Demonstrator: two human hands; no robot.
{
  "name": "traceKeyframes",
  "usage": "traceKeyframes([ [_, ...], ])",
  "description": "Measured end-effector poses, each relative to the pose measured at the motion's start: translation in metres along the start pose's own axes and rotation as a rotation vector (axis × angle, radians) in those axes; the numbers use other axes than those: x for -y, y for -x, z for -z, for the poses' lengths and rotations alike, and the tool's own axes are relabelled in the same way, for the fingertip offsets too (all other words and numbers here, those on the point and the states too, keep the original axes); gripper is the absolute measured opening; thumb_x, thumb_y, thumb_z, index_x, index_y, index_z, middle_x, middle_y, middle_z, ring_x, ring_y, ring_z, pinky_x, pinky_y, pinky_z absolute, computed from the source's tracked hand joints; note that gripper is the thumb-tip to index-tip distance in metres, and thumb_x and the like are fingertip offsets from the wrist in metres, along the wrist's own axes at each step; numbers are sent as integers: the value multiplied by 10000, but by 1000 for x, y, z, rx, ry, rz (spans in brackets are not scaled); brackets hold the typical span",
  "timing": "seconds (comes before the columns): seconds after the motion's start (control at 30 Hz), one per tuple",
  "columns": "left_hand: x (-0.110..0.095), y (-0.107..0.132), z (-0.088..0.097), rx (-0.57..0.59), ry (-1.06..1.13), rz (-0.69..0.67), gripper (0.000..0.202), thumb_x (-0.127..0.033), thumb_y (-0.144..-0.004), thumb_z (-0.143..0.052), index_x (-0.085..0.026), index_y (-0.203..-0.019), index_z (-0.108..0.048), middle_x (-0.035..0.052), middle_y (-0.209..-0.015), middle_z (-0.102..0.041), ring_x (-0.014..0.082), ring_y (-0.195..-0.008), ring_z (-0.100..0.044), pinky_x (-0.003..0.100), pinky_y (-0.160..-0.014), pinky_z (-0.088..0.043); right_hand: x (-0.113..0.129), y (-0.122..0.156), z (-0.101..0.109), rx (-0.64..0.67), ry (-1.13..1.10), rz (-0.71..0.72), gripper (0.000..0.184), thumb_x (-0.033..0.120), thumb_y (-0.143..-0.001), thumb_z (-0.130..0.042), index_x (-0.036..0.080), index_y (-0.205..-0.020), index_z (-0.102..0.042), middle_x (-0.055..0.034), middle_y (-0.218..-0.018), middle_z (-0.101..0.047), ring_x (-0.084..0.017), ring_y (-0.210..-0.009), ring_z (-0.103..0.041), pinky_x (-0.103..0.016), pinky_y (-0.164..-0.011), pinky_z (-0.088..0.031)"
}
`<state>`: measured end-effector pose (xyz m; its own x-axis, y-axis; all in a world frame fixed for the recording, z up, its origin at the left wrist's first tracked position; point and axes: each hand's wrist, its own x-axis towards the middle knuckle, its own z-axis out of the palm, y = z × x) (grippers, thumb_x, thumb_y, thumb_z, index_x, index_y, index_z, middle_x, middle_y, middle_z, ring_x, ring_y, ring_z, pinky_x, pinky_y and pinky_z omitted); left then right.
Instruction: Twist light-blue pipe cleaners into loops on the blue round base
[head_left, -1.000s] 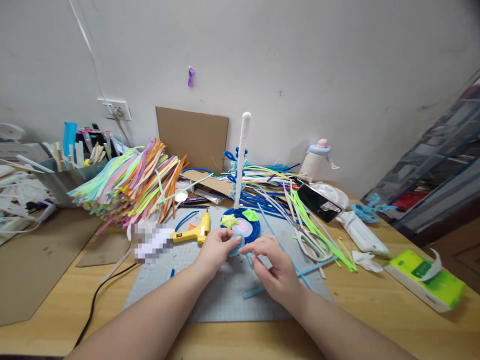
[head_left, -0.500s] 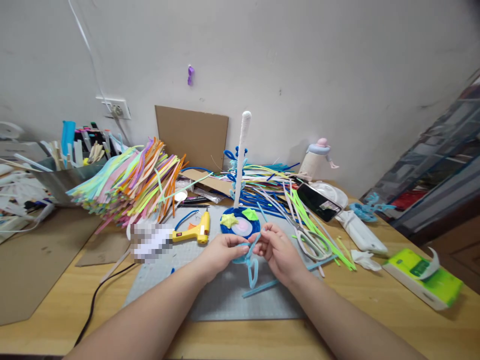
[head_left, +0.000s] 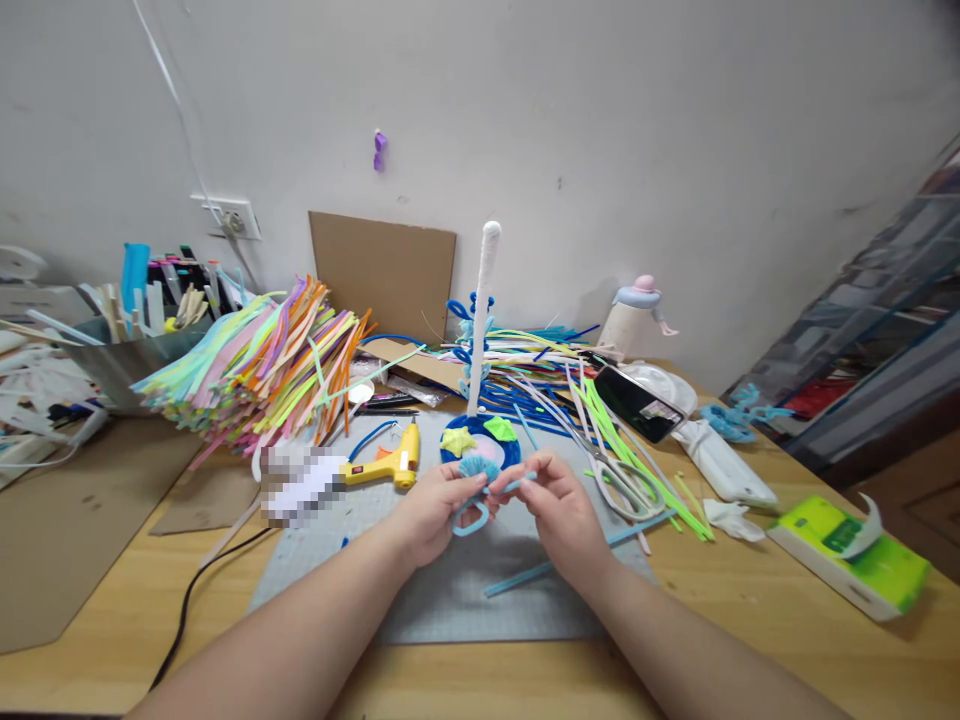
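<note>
Between my hands is a light blue pipe cleaner (head_left: 470,520), bent into a loop with a fluffy bunched part above it. My left hand (head_left: 437,508) pinches it near the bunched part. Fingers closed, my right hand (head_left: 561,505) grips the straight end of the same pipe cleaner. Just behind them lies a round dark blue base (head_left: 512,452) with a yellow star, a green star and a pink-white centre. From its back rises a white wrapped post (head_left: 486,300), with blue curled pipe cleaners beside it.
A yellow glue gun (head_left: 390,466) lies left on the grey cutting mat (head_left: 450,610). Scissors (head_left: 626,490) and green pipe cleaners (head_left: 626,430) are at right, near a phone (head_left: 637,405). Colourful pipe cleaner bundles (head_left: 262,370) spread at left. A tissue pack (head_left: 851,555) sits far right.
The light blue loop has turned from hanging down to pointing left and up by my left hand. The straight end has tipped from upright to nearly level in my right fingers.
</note>
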<state>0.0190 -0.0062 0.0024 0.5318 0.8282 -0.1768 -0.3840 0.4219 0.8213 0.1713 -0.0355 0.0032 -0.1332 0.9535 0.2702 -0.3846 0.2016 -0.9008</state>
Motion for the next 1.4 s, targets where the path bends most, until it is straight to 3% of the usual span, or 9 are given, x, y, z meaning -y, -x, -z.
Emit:
traceKeyframes([
  [0.23, 3, -2, 3, -118, 11, -11, 218, -270, -622, -724, -114, -744, -633, 18, -644, -606, 93, -545, -544, 209, -531, -398, -11, -1, 4, 43, 259, 88, 60, 198, -729, -652, 205, -776, -615, -31, -889, -578, -167, -813, -587, -286, -675, -505],
  [0.43, 8, -2, 2, -127, -68, -18, 238, -296, -650, -707, -120, -778, -608, 31, -663, -614, 121, -556, -572, 210, -499, -393, -14, 0, 7, 62, 326, 105, 38, 171, -765, -611, 209, -770, -607, 6, -733, -541, -101, -574, -548, -224, -496, -461],
  [0.63, 9, -3, 1, -141, 14, -46, 254, -258, -650, -714, -117, -842, -625, 43, -746, -623, 105, -610, -565, 208, -545, -423, -7, 4, 9, 73, 469, 223, 83, 140, -789, -569, 211, -777, -611, 2, -701, -554, -120, -611, -562, -254, -556, -462],
  [0.87, 0, -1, -4, -225, 23, 9, 227, -218, -604, -742, -113, -773, -634, 18, -697, -616, 68, -520, -526, 201, -517, -436, -4, -3, 13, -107, 431, 136, 60, 203, -767, -613, 202, -731, -564, 27, -625, -542, -98, -521, -538, -220, -492, -433],
  [1.03, -3, 1, -6, -198, 79, 31, 222, -192, -597, -744, -130, -778, -633, 0, -669, -614, 67, -503, -534, 193, -501, -437, -3, -9, 17, -180, 321, 61, 109, 232, -738, -646, 200, -721, -543, 39, -587, -545, -87, -495, -526, -205, -480, -424],
  [1.27, 1, 0, -1, -153, 91, -21, 223, -228, -645, -720, -136, -830, -637, 19, -692, -636, 79, -565, -565, 166, -490, -417, -7, -6, 6, -23, 149, -36, 206, 250, -692, -682, 218, -848, -551, 37, -646, -551, -96, -540, -511, -210, -490, -420],
  [1.4, 5, -1, -4, -104, 84, -75, 260, -210, -620, -735, -129, -848, -641, 46, -787, -659, 115, -684, -601, 207, -624, -446, -18, -2, 6, 5, 299, -25, 176, 255, -725, -651, 207, -881, -587, -5, -747, -593, -136, -675, -556, -259, -616, -453],
])
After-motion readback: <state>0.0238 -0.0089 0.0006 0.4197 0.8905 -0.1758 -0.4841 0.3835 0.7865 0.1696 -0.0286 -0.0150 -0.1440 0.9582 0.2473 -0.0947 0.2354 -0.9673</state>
